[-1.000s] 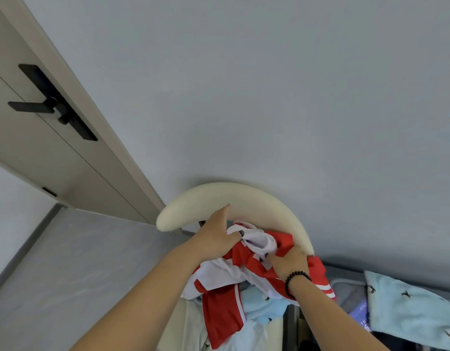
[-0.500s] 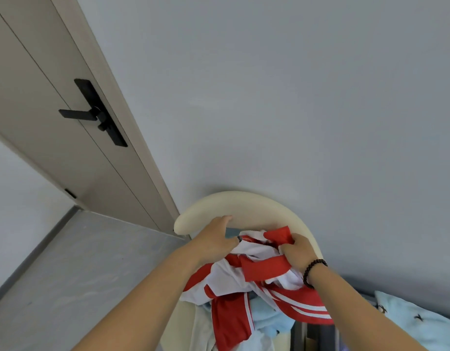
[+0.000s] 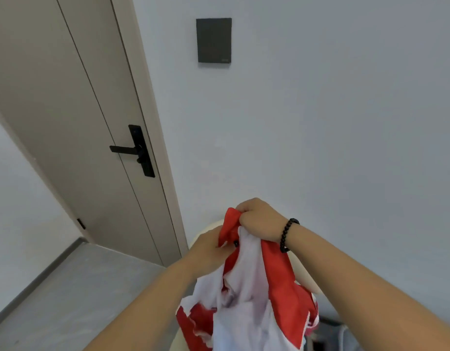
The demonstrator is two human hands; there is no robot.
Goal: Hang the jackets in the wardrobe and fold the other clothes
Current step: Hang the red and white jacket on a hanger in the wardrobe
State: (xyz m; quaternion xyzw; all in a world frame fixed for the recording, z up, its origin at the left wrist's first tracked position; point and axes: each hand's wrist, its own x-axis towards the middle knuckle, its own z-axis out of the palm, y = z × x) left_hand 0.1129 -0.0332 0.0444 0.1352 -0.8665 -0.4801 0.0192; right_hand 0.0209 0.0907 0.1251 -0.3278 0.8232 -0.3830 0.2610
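Red-and-white garment hangs gripped by left hand and right hand.

Home interior, likely a bedroom, plain pale wall, beige door with black lever handle, dark wall switch panel, grey floor, cream rounded chair back

Both hands raised, fingers clenched
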